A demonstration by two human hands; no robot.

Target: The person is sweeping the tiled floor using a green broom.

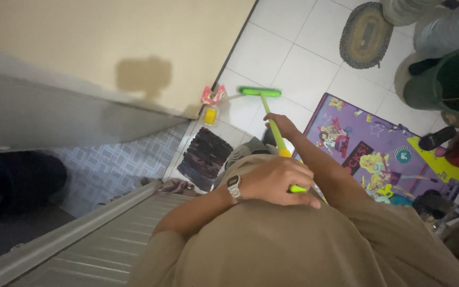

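Observation:
I hold a bright green broom, its head (260,91) resting on the white tiled floor (298,64) near the wall. My right hand (281,125) grips the yellow-green handle (275,133) partway down. My left hand (278,182), with a metal watch on the wrist, is closed around the handle's upper end close to my chest. A crumpled red and white wrapper (213,95) and a small yellow object (210,115) lie on the floor just left of the broom head, against the base of the wall.
A dark doormat (205,157) lies near my feet. A purple cartoon play mat (383,151) lies to the right, an oval rug (366,34) farther off. Green buckets (450,79) and grey tubs stand at right. A beige wall (107,37) and a ribbed metal panel (96,239) fill the left.

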